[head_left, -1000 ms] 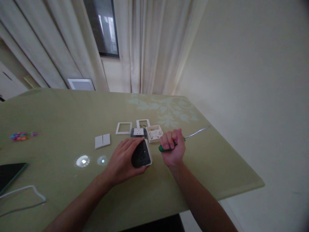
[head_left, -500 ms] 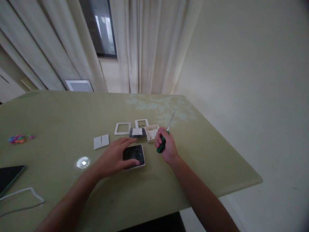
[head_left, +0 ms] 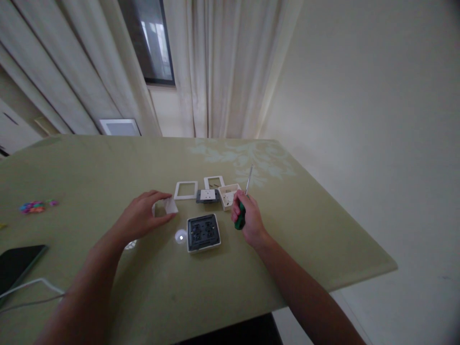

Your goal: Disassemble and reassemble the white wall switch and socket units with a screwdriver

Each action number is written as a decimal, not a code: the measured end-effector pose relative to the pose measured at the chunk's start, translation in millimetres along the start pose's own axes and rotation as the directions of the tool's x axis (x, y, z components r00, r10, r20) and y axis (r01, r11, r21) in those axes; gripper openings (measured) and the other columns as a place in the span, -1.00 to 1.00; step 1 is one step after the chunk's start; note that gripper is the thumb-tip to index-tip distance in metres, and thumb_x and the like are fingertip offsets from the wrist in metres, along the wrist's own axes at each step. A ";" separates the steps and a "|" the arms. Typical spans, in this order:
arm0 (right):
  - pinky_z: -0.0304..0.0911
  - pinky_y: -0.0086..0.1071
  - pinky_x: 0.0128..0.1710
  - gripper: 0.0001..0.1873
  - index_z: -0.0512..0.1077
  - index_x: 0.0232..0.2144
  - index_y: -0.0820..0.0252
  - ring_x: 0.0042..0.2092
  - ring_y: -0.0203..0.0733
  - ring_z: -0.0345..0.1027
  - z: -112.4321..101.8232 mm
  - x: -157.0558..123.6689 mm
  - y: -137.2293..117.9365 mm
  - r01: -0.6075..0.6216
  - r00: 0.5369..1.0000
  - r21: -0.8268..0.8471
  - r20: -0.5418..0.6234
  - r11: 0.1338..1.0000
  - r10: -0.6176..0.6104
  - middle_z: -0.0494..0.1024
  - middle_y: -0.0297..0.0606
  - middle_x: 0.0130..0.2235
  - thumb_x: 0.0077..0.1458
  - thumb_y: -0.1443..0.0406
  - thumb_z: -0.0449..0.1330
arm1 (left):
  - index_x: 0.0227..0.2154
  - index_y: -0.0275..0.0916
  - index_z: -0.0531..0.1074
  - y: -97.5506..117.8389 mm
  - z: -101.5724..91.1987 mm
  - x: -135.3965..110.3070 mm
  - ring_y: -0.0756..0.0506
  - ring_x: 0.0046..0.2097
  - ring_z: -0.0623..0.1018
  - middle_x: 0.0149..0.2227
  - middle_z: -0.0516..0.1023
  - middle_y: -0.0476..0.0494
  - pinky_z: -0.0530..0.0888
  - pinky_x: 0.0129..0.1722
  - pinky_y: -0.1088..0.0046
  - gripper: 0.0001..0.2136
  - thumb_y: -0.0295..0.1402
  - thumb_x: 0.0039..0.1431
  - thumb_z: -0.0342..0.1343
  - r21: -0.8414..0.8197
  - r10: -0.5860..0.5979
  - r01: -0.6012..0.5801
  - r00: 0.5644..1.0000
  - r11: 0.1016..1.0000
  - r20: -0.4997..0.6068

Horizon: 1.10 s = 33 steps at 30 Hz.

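My left hand (head_left: 145, 213) grips a white switch rocker plate (head_left: 171, 205) by its edges, thumb below and fingers above; part of the plate is hidden. In my right hand (head_left: 248, 215) is a screwdriver (head_left: 240, 216) with a green handle, its metal shaft pointing up and away. Between the hands lies a switch body (head_left: 203, 232), dark inside with a white rim. Behind it sit a small white socket module (head_left: 207, 195) and a white back box (head_left: 227, 194), the box just beyond my right fist.
Two white frames, one larger (head_left: 186, 190) and one smaller (head_left: 214, 183) with screws inside it, lie at the back. To the left are colourful small items (head_left: 34, 207), a dark flat device (head_left: 21, 261) and a white cable (head_left: 39, 280).
My left hand has left the dark switch body, moved left and taken hold of a white rocker plate. My right hand stays nearly in place, the screwdriver tilting slightly more upright.
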State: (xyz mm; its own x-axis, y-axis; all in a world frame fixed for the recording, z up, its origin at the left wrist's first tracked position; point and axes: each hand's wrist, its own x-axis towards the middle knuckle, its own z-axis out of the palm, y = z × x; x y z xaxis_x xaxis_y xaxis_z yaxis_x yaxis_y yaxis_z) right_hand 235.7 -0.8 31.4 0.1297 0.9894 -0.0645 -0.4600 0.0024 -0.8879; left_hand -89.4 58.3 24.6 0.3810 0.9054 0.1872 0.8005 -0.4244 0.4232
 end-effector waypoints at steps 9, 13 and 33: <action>0.08 -0.53 -0.65 -0.44 0.38 -0.45 0.10 -0.65 -0.42 0.12 1.4 -3.0 -3.4 -0.007 1.000 0.005 -0.023 1.000 0.007 0.26 -0.58 -0.65 -0.02 -0.16 0.49 | 0.13 -0.08 0.54 78.2 10.2 -21.3 -0.35 0.21 0.53 0.13 0.56 -0.22 0.52 0.23 0.02 -0.52 -0.05 0.21 0.42 -0.246 0.278 -0.229 0.942 0.942 0.186; 0.07 -0.53 -0.65 -0.45 0.38 -0.46 0.11 -0.64 -0.42 0.12 2.2 -4.9 -4.3 -0.017 1.000 0.006 -0.014 1.000 0.017 0.26 -0.58 -0.65 -0.02 -0.14 0.50 | 0.12 -0.11 0.54 78.2 10.9 -21.5 -0.38 0.21 0.51 0.13 0.53 -0.24 0.50 0.23 -0.03 -0.52 -0.07 0.20 0.43 -0.247 0.245 -0.188 0.943 0.951 0.224; 0.09 -0.49 -0.60 -0.46 0.44 -0.39 0.10 -0.61 -0.37 0.15 0.9 -14.5 2.3 0.047 0.985 -0.201 0.175 0.979 -0.011 0.29 -0.52 -0.59 0.30 -0.21 0.23 | 0.23 -0.05 0.51 70.0 17.0 -16.1 -0.31 0.25 0.56 0.26 0.57 -0.22 0.51 0.28 0.01 -0.55 0.04 0.42 0.21 -0.459 0.159 -0.042 0.963 0.888 0.219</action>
State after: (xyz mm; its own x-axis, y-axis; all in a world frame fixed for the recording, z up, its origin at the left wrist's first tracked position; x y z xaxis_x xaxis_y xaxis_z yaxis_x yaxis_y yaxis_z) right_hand 231.9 -15.0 30.7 -0.0208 0.9994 0.0262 -0.2677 0.0197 -0.9633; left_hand -31.7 13.8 36.2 0.5953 0.8017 0.0536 0.4821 -0.4097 0.7744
